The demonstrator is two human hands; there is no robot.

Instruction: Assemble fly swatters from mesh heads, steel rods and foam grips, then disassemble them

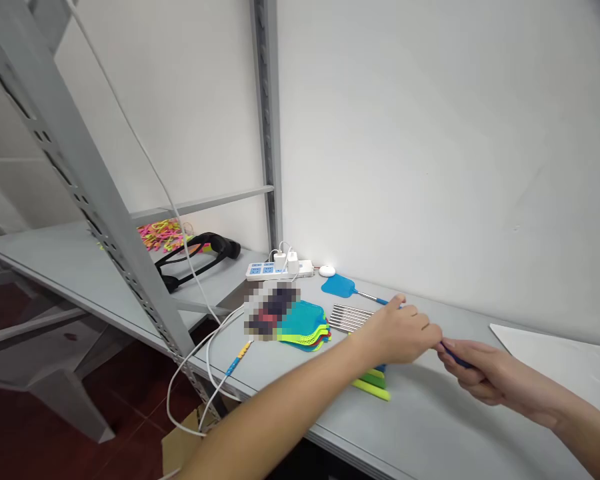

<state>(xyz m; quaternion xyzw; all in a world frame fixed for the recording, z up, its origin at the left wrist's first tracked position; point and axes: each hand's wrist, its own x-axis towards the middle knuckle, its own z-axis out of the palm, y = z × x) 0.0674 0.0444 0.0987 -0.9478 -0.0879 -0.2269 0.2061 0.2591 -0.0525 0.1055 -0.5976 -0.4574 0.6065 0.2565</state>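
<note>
My left hand [405, 331] is closed, with its fingertips at one end of a dark blue handle [457, 355]. The other end sits in my closed right hand [487, 373]. Behind my left hand lies a blue fly swatter [339, 287] with a metal shaft and blue grip; I cannot tell whether it joins the handle I hold. Under my left forearm is a stack of fly swatters [305, 319], blue and yellow-green heads to the left. Their metal shafts [347, 317] run side by side, partly hidden, to green and yellow handles [373, 385].
At the back stands a power strip [260, 271] with white plugs, beside a white rounded object [327, 271]. White cables [209, 360] hang over the front edge. A shelf post [90, 193] rises left. White sheet [555, 353] lies right; a cardboard box [180, 447] is below.
</note>
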